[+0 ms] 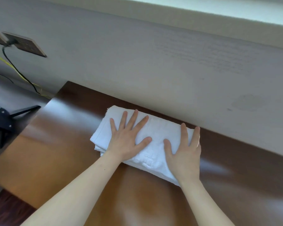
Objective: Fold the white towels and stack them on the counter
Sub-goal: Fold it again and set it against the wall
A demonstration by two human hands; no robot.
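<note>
A folded white terry-cloth towel [155, 132] lies on a glossy brown wooden counter [59, 154], its far long edge close against the pale grey wall [153, 62] that rises behind the counter. Several layers show at the towel's near-left corner, where the folded edges sit one upon another. The left hand [127, 139] lies flat on the left half of the towel, palm down, its fingers [134, 118] straight and spread wide, the thumb stretched out to the right; it presses on the cloth and grasps nothing. The right hand [185, 152] rests on the right end of the towel, also palm down with straight fingers, the thumb pointing up beside the left thumb with a strip of cloth between them, and the outer fingers reaching over the towel's far right edge; it too lies open upon the cloth and holds nothing. Both bare forearms come in from the lower edge of the view. On the wall at upper left sits a dark brown square socket plate [25, 44], from which a black cable [18, 70] and a thin yellow cord [7, 63] run down. At far left, beyond the counter's edge, stands a dark blue object with white dots [0, 118], too cropped to tell what it is.
</note>
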